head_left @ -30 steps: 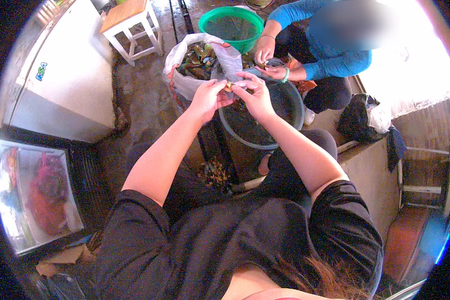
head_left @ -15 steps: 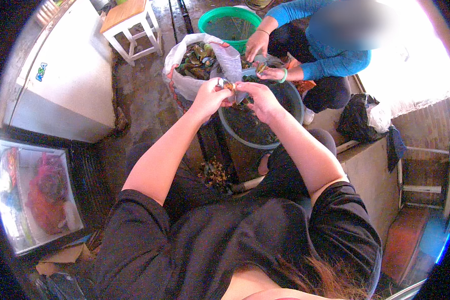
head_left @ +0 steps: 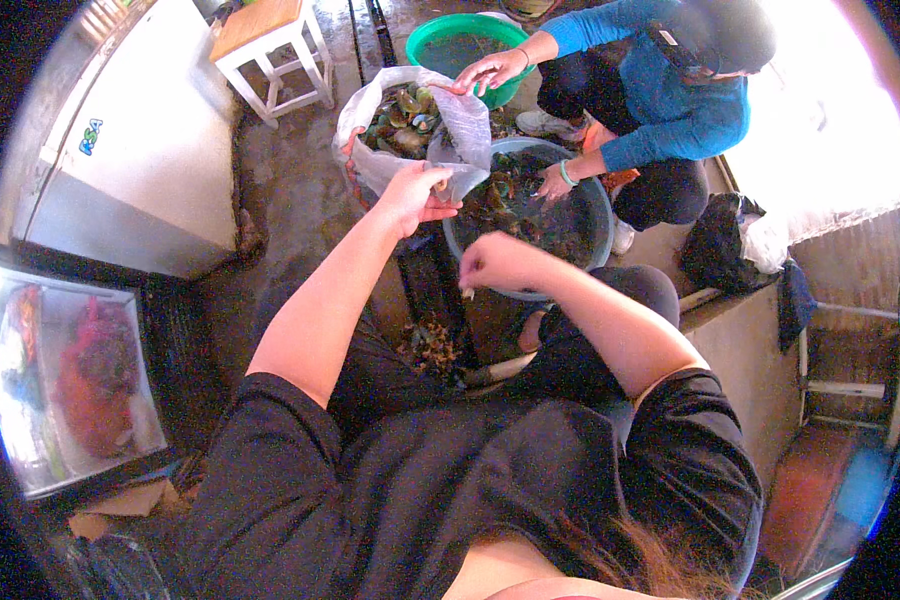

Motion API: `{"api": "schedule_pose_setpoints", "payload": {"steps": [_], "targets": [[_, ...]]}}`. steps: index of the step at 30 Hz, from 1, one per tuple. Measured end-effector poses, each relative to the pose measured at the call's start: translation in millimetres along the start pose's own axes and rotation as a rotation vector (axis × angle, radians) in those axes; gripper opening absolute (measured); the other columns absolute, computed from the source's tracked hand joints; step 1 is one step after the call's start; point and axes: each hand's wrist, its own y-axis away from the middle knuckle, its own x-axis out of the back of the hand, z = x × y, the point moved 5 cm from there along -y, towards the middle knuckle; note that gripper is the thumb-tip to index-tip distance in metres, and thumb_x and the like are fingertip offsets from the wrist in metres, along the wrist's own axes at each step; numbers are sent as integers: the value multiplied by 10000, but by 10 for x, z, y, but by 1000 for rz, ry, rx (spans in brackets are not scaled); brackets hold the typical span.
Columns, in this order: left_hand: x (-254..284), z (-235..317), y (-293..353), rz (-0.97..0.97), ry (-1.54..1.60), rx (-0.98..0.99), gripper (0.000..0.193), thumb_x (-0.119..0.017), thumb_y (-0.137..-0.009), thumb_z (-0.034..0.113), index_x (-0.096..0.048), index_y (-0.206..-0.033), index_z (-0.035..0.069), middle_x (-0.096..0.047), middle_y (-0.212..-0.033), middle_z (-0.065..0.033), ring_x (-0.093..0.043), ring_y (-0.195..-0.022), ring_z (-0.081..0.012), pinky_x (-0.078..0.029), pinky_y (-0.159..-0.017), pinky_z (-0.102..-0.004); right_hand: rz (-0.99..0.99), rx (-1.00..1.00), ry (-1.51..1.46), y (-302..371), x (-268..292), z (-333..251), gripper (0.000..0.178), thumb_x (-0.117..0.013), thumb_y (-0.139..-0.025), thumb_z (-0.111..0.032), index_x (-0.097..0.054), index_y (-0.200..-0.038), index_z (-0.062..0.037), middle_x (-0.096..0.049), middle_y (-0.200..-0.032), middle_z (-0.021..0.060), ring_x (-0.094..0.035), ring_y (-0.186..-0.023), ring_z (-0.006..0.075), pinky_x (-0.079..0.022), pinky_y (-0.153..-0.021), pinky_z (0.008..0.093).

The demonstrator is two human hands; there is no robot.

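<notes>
My left hand (head_left: 410, 200) is at the near rim of a white plastic bag (head_left: 465, 130), thumb and fingers apart; I see no shell clearly in it. Inside the bag lies a heap of green-brown mussels (head_left: 402, 120). My right hand (head_left: 498, 262) is closed in a pinch, slightly blurred, over the near left edge of a grey-blue tub (head_left: 602, 235). A small pale bit (head_left: 467, 293) shows below its fingertips, too small to name. Dark water and several mussels (head_left: 505, 195) are in the tub.
Across from me a co-worker in a blue top (head_left: 670, 130) has one hand at the bag's far rim, the other in the tub. Behind stand a green basin (head_left: 415, 38) and a stool (head_left: 260, 30). Brown scraps (head_left: 430, 348) lie on the floor. A white cabinet (head_left: 150, 130) is left.
My hands have parted: the right moved down and nearer me, the left stayed by the bag. The mussel between them no longer shows. The co-worker's hands separated, one to the bag, one into the tub.
</notes>
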Motion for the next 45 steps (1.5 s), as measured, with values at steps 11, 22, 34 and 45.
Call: {"api": "schedule_pose_setpoints", "payload": {"steps": [11, 22, 34, 45], "targets": [[-120, -267, -70, -74, -665, -160, 511, -381, -942, 399, -557, -1190, -11, -601, -1146, -163, -561, -1033, -280, -446, -882, -383, 175, -425, -1094, -211, 99, 100, 354, -496, -926, -394, -551, -1052, -69, -655, -974, 92, -623, -824, 268, -499, -696, 386], [466, 620, -53, 538, -660, -581, 537, -325, -953, 410, -511, -1134, -60, -567, -1131, -265, -540, -1085, -360, -376, -933, -444, 430, -144, -1083, -612, 826, 318, 389, -415, -961, -446, -454, -1127, -96, -653, -876, 106, -453, -583, 98, -383, -479, 237], [479, 533, 184, 167, -862, -545, 293, -599, -843, 243, -630, -1019, 11, -670, -985, -148, -636, -959, -264, -471, -851, -336, 404, -733, 172, -598, 127, 2082, 343, -554, -793, -260, -663, -1013, -20, -629, -1060, 238, -615, -993, 379, -494, -864, 446], [107, 46, 378, -293, -1579, -58, 632, -548, -869, 456, -435, -1335, 45, -480, -1334, -189, -452, -1237, -333, -356, -1052, -394, 146, -900, 222, -436, -961, 2514, 355, -484, -864, -150, -534, -1210, -85, -493, -1330, 109, -505, -1176, 340, -454, -920, 501]]}}
